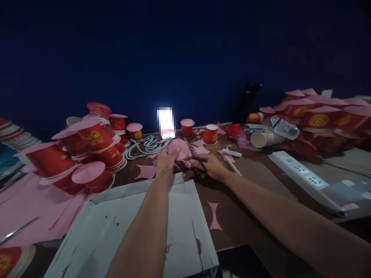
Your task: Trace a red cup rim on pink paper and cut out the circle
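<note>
My left hand (pixel 165 164) grips a pink paper disc (pixel 177 148), its thumb lying on the face of the disc. From the right, my right hand (pixel 209 165) is closed around the dark handles of a pair of scissors (pixel 199 159). The blades reach up beside the disc's right edge; whether they touch the paper I cannot tell. Just beyond stand a red paper cup (pixel 210 135) and another red cup topped with a pink disc (pixel 187 128). Pink paper offcuts (pixel 146 172) lie around both hands.
Red cups with pink tops (pixel 95 137) are piled at left, over pink sheets (pixel 43 208). More stand at far right (pixel 321 116). A lit phone (pixel 166 121) leans at the back near a coiled cable (pixel 142 146). A white cardboard piece (pixel 116 227) lies in front; a power strip (pixel 304 177) sits right.
</note>
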Available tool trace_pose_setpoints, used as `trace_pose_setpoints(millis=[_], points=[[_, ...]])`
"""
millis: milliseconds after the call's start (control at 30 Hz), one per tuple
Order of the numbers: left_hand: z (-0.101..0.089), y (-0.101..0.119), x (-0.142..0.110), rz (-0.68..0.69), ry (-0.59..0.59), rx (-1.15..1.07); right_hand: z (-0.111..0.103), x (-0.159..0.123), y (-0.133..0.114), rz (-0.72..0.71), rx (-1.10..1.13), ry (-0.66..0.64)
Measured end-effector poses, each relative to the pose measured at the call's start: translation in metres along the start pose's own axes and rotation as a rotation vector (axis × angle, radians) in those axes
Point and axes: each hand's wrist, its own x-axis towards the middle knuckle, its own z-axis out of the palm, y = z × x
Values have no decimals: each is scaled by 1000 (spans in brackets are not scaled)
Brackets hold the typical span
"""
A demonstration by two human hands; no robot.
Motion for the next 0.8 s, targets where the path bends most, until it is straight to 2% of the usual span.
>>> trace_pose_setpoints(millis=[133, 500, 800], points=[[0, 1, 0, -13, -29, -7, 1, 0, -1, 10, 13, 12], [3, 6, -3, -50, -18, -48, -1, 1, 4, -45, -25, 12], [3, 8, -4, -51, -7, -50, -1, -1, 2, -17, -25, 9]])
